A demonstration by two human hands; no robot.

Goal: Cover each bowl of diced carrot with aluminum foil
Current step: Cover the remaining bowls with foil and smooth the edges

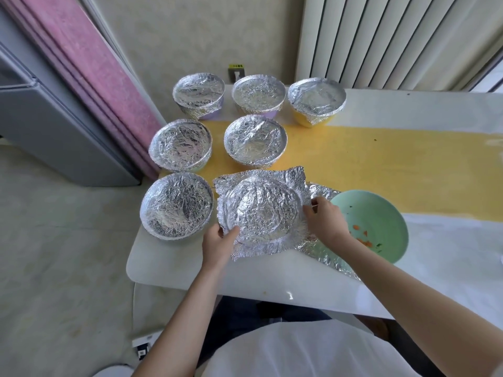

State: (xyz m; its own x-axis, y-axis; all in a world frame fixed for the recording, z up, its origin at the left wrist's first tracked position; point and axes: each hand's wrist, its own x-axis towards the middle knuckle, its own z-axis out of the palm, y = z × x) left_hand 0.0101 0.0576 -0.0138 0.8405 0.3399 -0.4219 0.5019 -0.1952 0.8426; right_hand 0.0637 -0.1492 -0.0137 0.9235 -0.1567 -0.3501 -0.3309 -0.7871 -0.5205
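Observation:
Several foil-wrapped bowls stand on the left part of the table, among them a near-left bowl [177, 206] and a middle bowl [255, 141]. In front of me a crumpled foil sheet [262, 210] lies draped over a rounded shape, its corners sticking out loose. My left hand [219, 242] pinches the sheet's near-left edge. My right hand [326, 220] grips its right edge. An uncovered green bowl [381, 221] with a few carrot bits sits to the right, on another foil sheet [326, 253].
The white table [272, 284] has a yellow runner [381, 159] across it. Three covered bowls line the back, the rightmost yellow [317, 100]. A radiator [394, 39] stands behind, a pink curtain [89, 63] at the left.

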